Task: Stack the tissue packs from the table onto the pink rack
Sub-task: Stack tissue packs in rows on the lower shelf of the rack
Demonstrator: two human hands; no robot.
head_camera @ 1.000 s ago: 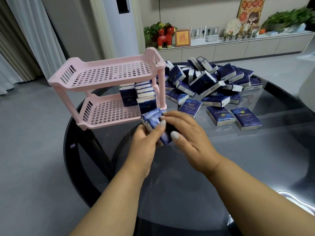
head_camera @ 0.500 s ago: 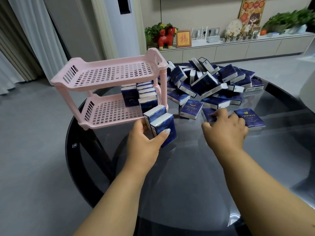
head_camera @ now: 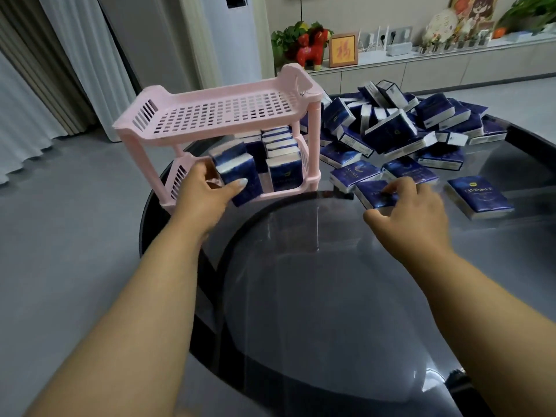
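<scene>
Rack: the pink rack [head_camera: 216, 115] stands near the left edge of the dark glass table [head_camera: 316, 296]; its top shelf holds nothing, which suggests the lower shelf is being filled first.
Stacked packs: a row of tissue packs [head_camera: 281, 152] stands upright on edge at the right end of the lower shelf, against the end wall, a way of packing that likely fits more in per tier.
Left hand: the left hand [head_camera: 201, 195] reaches forward at the open front of the lower shelf, thumb on the near face and fingers wrapped behind, gripping two held packs [head_camera: 237, 176] upright; that matches the row, so they can slide in beside it.
Held packs: they are at the shelf's front lip, just left of the standing row; whether their bottom edge already rests on the shelf I cannot tell.
Right hand: the right hand [head_camera: 409, 209] is stretched out low over the table, palm down, fingers curled onto a flat pack [head_camera: 373, 192] at the near edge of the supply, seemingly taking hold of it.
Supply: the loose heap of tissue packs [head_camera: 400, 127] lies to the right of the rack, most of the job apparently left.
</scene>
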